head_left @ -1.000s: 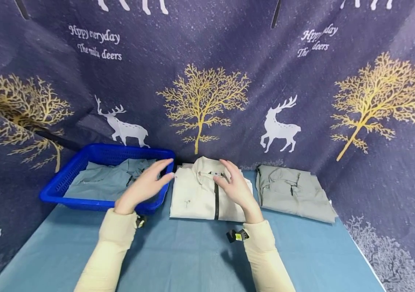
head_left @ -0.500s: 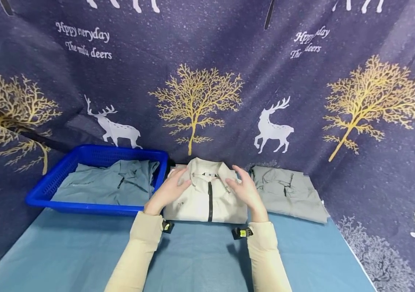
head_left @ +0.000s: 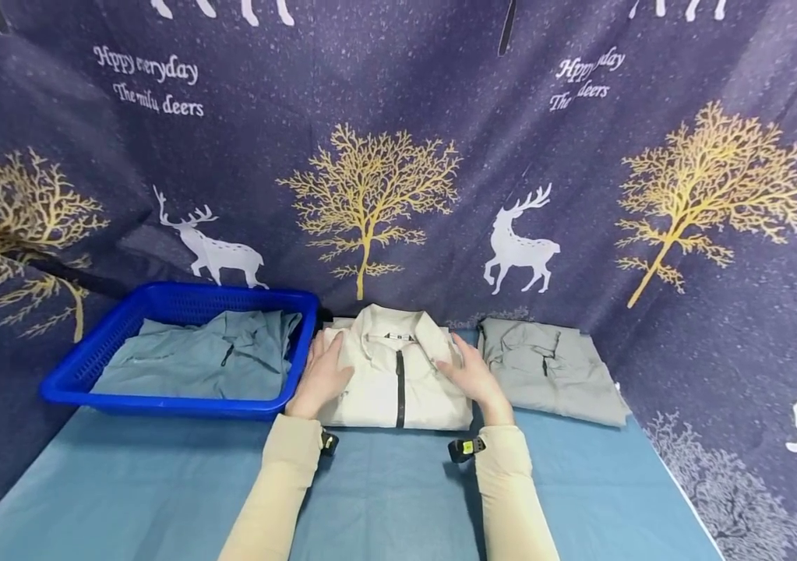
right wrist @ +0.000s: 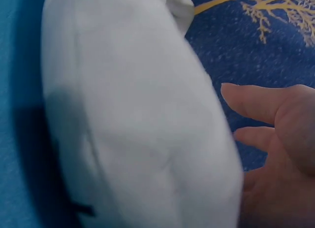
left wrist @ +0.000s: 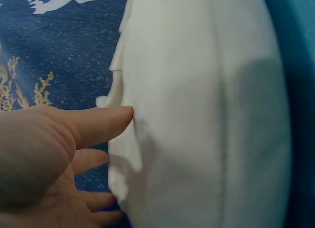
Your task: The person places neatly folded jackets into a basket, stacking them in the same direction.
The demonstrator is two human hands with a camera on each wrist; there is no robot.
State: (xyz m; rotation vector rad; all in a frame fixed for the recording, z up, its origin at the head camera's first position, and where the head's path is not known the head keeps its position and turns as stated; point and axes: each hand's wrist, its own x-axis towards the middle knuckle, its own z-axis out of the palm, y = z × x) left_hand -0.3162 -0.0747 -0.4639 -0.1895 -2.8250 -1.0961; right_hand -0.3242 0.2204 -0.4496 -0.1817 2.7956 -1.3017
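A folded cream-white jacket [head_left: 373, 393] with a stand collar and dark front zip lies in the middle of the table. At its left side is my left hand [head_left: 324, 376], thumb over the top and fingers down along the edge. The left wrist view has that thumb [left wrist: 106, 124] straight, its tip at the fabric. My right hand [head_left: 477, 378] is at the jacket's right side. In the right wrist view its relaxed fingers [right wrist: 256, 137] lie beside the cloth [right wrist: 142, 114]; whether they touch it I cannot tell.
Left of the jacket stands a blue plastic basket [head_left: 160, 403] holding a folded grey-blue garment [head_left: 195, 362]. A folded grey garment [head_left: 552, 378] lies to the right. Behind the blue-covered table [head_left: 398, 499] hangs a dark curtain [head_left: 244, 156] printed with deer and trees.
My left hand has moved right from near the basket's edge to the jacket's left side. My right hand has come down by the right side. The head view has shifted slightly.
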